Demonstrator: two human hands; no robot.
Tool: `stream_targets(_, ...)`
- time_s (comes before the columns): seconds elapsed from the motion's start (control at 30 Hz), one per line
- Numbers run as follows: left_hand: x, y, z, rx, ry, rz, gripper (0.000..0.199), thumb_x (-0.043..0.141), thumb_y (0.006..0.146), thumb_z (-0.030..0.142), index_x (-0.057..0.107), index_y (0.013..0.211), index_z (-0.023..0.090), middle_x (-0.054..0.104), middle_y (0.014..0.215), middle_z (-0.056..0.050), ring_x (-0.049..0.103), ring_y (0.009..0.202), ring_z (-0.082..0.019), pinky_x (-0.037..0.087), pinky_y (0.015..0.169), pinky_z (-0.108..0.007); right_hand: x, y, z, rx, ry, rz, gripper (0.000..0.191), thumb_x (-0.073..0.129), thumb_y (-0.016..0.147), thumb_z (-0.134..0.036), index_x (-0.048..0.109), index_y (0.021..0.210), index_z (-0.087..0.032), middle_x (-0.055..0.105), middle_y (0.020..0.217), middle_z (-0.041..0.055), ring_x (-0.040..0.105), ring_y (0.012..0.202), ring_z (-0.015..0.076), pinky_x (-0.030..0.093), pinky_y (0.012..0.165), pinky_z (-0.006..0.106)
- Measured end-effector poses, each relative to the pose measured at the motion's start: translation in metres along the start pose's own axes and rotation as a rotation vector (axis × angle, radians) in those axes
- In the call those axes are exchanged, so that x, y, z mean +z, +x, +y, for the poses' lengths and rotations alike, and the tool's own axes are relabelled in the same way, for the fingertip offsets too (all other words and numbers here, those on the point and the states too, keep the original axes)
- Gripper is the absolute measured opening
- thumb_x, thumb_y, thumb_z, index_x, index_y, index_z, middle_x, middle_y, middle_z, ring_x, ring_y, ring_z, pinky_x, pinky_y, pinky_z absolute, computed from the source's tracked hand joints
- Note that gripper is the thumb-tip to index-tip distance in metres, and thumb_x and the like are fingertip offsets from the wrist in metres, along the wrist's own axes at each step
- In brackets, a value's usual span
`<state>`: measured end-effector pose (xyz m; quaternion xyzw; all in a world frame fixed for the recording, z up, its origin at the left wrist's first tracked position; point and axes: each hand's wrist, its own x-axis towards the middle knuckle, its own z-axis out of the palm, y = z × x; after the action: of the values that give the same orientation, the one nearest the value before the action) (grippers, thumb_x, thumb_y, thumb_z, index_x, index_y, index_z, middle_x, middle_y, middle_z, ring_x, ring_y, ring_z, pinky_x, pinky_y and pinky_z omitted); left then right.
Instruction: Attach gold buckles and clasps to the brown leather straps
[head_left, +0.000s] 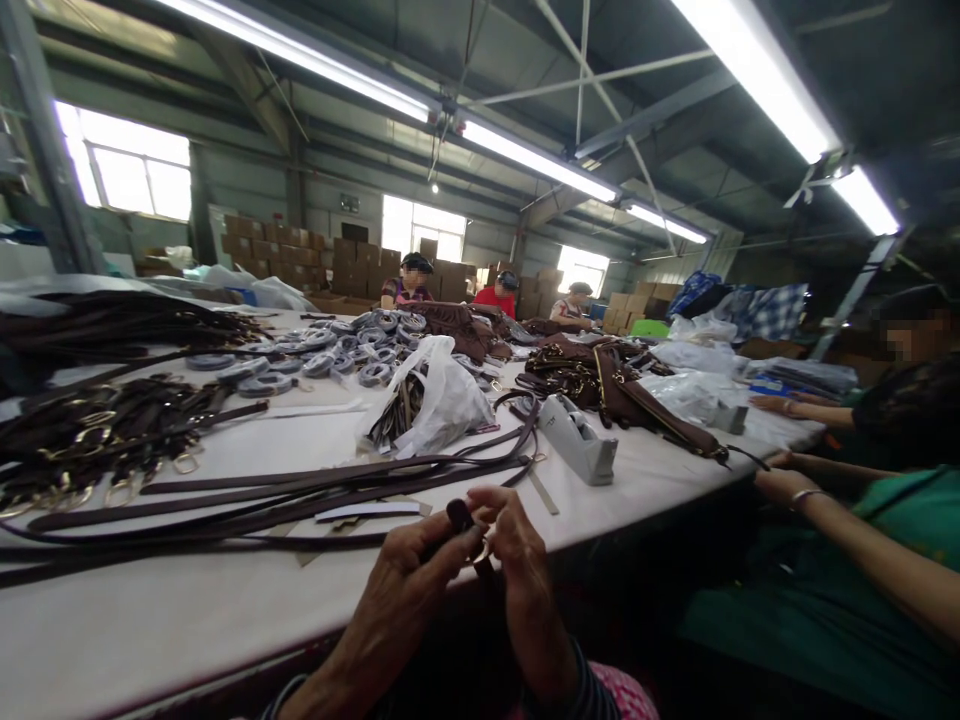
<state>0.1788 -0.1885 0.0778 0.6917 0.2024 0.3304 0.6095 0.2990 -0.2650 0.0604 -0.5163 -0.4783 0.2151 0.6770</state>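
At far left, a heap of straps (97,440) with gold-coloured clasps lies on the table (90,640). Long straps (300,490) run across toward the hands; whether the held piece belongs to them cannot be told.

The left hand (412,560) is closed, thumb and fingers pinching a dark strap end (459,515) that stands up above the thumb. This piece is at the table's near edge, between the two hands. A firm pinch close to the end is judged sound, as slack leather would likely twist.

Just below the fingertips shows a metal fitting (486,550), partly hidden. It should probably be kept square to the strap, its finish clear of nails and scraping.

The right hand (521,545) is drawn in narrow, fingers bent against the work; whether it grips the fitting or the strap cannot be told. Working over the tabletop would be safer, as a dropped part could fall off the edge.

Farther right, the tape dispenser (581,440) stands apart from both hands.
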Motion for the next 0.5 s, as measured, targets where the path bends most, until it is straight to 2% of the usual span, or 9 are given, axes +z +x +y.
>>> stream_targets(0.07,-0.001,0.004,-0.001,0.022,0.073,0.026,0.034,0.068,0.086,0.049,0.072,0.073,0.017,0.061,0.071,0.000,0.050,0.071,-0.017,0.038,0.064,-0.024,-0.006,0.004,-0.009,-0.110,-0.148,-0.106,0.028,0.059,0.099,-0.049,0.070,0.106,-0.024,0.063,0.107,0.0047,0.058,0.098,0.0218,0.046,0.081,0.031)
stream_targets(0.13,0.002,0.007,-0.004,0.010,0.061,-0.009,0.034,0.069,0.084,0.047,0.071,0.071,0.016,0.059,0.069,0.000,0.048,0.068,-0.015,0.036,0.061,-0.023,-0.012,0.010,-0.018,-0.134,-0.225,-0.130,0.017,0.067,0.096,-0.037,0.074,0.089,-0.023,0.062,0.098,0.0032,0.058,0.094,0.0203,0.045,0.080,0.030)
stream_targets(0.17,0.004,0.008,-0.006,-0.028,0.015,-0.049,0.033,0.070,0.083,0.046,0.071,0.074,0.015,0.058,0.069,0.000,0.047,0.065,-0.014,0.034,0.058,-0.023,-0.015,0.014,-0.021,-0.130,-0.231,-0.124,0.019,0.067,0.095,-0.033,0.073,0.082,-0.021,0.061,0.092,0.0025,0.058,0.089,0.0190,0.045,0.076,0.029)
stream_targets(0.23,0.010,0.010,-0.011,-0.162,-0.122,-0.166,0.033,0.073,0.081,0.048,0.072,0.088,0.016,0.056,0.067,0.002,0.042,0.055,-0.010,0.029,0.051,-0.021,-0.022,0.024,-0.027,-0.127,-0.200,-0.096,0.026,0.066,0.096,-0.030,0.069,0.072,-0.019,0.057,0.082,0.0008,0.055,0.077,0.0156,0.044,0.067,0.027)
stream_targets(0.3,0.015,0.010,-0.016,-0.292,-0.244,-0.290,0.038,0.075,0.079,0.049,0.069,0.097,0.016,0.054,0.064,0.004,0.036,0.047,-0.007,0.024,0.044,-0.020,-0.031,0.035,-0.029,-0.105,-0.124,-0.037,0.027,0.068,0.095,-0.032,0.064,0.072,-0.019,0.051,0.070,-0.0029,0.047,0.060,0.0111,0.037,0.052,0.024)
stream_targets(0.4,0.021,0.009,-0.026,-0.357,-0.328,-0.441,0.033,0.072,0.083,0.048,0.065,0.084,0.015,0.049,0.055,0.005,0.033,0.041,-0.005,0.021,0.039,-0.019,-0.045,0.050,-0.028,-0.055,0.017,0.063,0.028,0.069,0.094,-0.038,0.059,0.075,-0.019,0.043,0.056,-0.0081,0.033,0.043,0.0071,0.024,0.039,0.022)
stream_targets(0.5,0.023,0.010,-0.032,-0.378,-0.359,-0.468,0.031,0.071,0.084,0.044,0.063,0.081,0.015,0.049,0.049,0.005,0.032,0.037,-0.004,0.020,0.037,-0.018,-0.058,0.056,-0.025,-0.014,0.105,0.116,0.031,0.073,0.091,-0.040,0.058,0.074,-0.018,0.048,0.055,-0.0074,0.036,0.042,0.0060,0.025,0.037,0.019)
